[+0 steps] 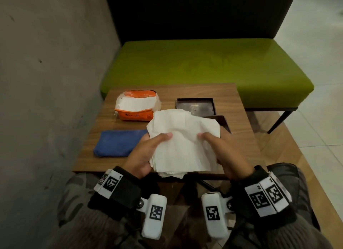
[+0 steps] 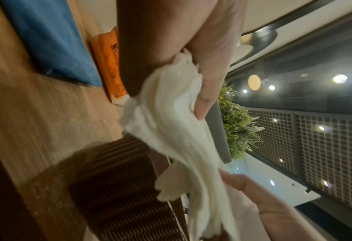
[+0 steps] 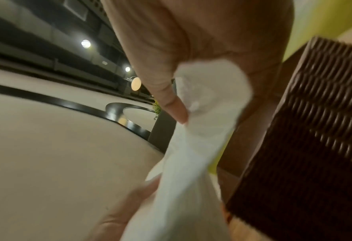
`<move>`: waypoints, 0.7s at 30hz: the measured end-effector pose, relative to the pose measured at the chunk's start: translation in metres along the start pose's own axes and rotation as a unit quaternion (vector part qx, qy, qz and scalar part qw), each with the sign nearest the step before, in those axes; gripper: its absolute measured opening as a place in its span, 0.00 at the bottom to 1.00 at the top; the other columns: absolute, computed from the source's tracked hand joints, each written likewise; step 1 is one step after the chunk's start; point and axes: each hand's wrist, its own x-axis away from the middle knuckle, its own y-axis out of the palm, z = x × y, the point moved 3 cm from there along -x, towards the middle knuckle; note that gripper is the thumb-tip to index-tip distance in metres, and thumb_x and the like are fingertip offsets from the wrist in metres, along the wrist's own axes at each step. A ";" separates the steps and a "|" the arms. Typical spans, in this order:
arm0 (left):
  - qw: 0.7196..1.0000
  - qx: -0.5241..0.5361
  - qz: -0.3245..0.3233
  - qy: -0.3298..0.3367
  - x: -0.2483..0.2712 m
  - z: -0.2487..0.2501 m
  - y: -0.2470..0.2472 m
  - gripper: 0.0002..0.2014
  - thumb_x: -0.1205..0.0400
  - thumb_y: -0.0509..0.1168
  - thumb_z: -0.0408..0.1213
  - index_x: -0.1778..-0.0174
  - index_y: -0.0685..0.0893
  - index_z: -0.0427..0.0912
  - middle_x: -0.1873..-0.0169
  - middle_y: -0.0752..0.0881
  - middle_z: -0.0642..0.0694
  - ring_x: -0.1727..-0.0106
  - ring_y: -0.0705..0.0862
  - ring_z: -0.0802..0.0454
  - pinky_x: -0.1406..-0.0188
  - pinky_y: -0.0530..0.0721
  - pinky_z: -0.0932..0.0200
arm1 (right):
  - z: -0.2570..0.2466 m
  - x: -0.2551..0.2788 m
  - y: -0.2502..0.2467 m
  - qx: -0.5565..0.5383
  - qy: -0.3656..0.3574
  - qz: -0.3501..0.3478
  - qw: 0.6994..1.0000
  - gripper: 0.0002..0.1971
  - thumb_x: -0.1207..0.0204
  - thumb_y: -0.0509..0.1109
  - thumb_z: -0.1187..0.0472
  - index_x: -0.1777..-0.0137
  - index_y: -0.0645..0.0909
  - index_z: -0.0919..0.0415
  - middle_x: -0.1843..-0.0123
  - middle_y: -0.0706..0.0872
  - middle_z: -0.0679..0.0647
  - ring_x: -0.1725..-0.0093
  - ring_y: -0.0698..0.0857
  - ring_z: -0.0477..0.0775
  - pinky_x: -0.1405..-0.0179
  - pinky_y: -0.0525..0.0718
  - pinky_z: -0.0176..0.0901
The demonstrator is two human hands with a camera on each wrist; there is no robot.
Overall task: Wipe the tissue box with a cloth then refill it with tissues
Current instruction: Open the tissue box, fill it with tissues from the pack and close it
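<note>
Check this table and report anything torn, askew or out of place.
The orange tissue pack at the table's far left is ripped wide open on top, white tissues exposed. The stack of tissues held by the left hand and right hand is uneven, with ragged edges. The blue cloth lies neatly folded.

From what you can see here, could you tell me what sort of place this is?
Probably a cafe or restaurant seating area: a small wooden table faces a green padded bench, and the wrist views show ceiling spotlights and a decorative plant.
</note>
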 end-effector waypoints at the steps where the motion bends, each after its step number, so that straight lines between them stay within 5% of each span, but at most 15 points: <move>1: 1.000 -0.012 0.001 0.006 0.000 0.001 -0.001 0.17 0.21 0.67 0.33 0.36 0.78 0.43 0.44 0.87 0.40 0.43 0.86 0.43 0.44 0.84 0.45 | 0.001 -0.003 -0.004 0.023 -0.010 0.023 0.999 0.12 0.22 0.67 0.64 0.41 0.78 0.51 0.48 0.85 0.46 0.49 0.84 0.46 0.57 0.82 0.39; 6: 0.995 -0.083 0.023 0.044 0.000 0.002 0.001 0.18 0.20 0.66 0.36 0.33 0.76 0.44 0.42 0.86 0.43 0.42 0.85 0.46 0.38 0.82 0.44 | -0.013 -0.003 -0.002 0.200 -0.121 0.124 0.965 0.20 0.28 0.69 0.64 0.37 0.71 0.55 0.44 0.83 0.52 0.47 0.83 0.55 0.49 0.84 0.54; 9: 0.989 -0.120 0.018 0.084 0.003 0.003 0.009 0.19 0.20 0.66 0.36 0.33 0.74 0.45 0.42 0.85 0.46 0.43 0.85 0.49 0.44 0.84 0.49 | -0.028 0.011 0.020 0.307 -0.213 0.130 0.918 0.25 0.28 0.68 0.66 0.31 0.69 0.57 0.37 0.79 0.54 0.46 0.82 0.56 0.48 0.81 0.50; 11: 0.985 -0.134 0.015 0.109 0.007 0.004 0.015 0.17 0.20 0.66 0.36 0.35 0.75 0.48 0.45 0.85 0.50 0.46 0.85 0.54 0.54 0.84 0.58 | -0.031 0.016 0.032 0.314 -0.232 0.104 0.915 0.27 0.27 0.68 0.68 0.28 0.67 0.56 0.36 0.77 0.54 0.44 0.81 0.54 0.49 0.78 0.39; 13: 0.981 -0.149 0.009 0.124 0.008 0.005 0.020 0.15 0.19 0.64 0.36 0.36 0.77 0.47 0.45 0.86 0.49 0.47 0.85 0.55 0.57 0.83 0.61 | -0.030 0.019 0.045 0.301 -0.244 0.067 0.919 0.30 0.26 0.68 0.67 0.24 0.65 0.55 0.38 0.77 0.54 0.45 0.81 0.52 0.48 0.79 0.42; 15: 0.984 -0.136 0.008 0.111 0.010 0.002 0.021 0.13 0.15 0.58 0.34 0.35 0.76 0.43 0.40 0.83 0.41 0.45 0.84 0.50 0.60 0.81 0.62 | -0.027 0.023 0.055 0.331 -0.242 0.023 0.912 0.33 0.23 0.67 0.59 0.19 0.58 0.53 0.38 0.77 0.52 0.44 0.81 0.51 0.48 0.81 0.48; 18: 0.998 -0.027 -0.006 0.049 0.013 -0.002 0.017 0.19 0.12 0.48 0.37 0.28 0.68 0.32 0.30 0.73 0.27 0.44 0.79 0.41 0.63 0.81 0.59 | -0.019 0.031 0.052 0.353 -0.233 -0.026 0.906 0.39 0.23 0.65 0.41 0.16 0.50 0.48 0.36 0.78 0.42 0.47 0.78 0.39 0.51 0.76 0.38; 21: 0.998 0.057 -0.013 0.030 0.014 0.001 0.012 0.22 0.13 0.47 0.48 0.36 0.77 0.35 0.34 0.78 0.29 0.51 0.87 0.43 0.62 0.84 0.54 | -0.017 0.036 0.031 0.299 -0.276 0.033 0.913 0.33 0.25 0.58 0.34 0.21 0.61 0.42 0.37 0.78 0.40 0.41 0.76 0.41 0.47 0.78 0.40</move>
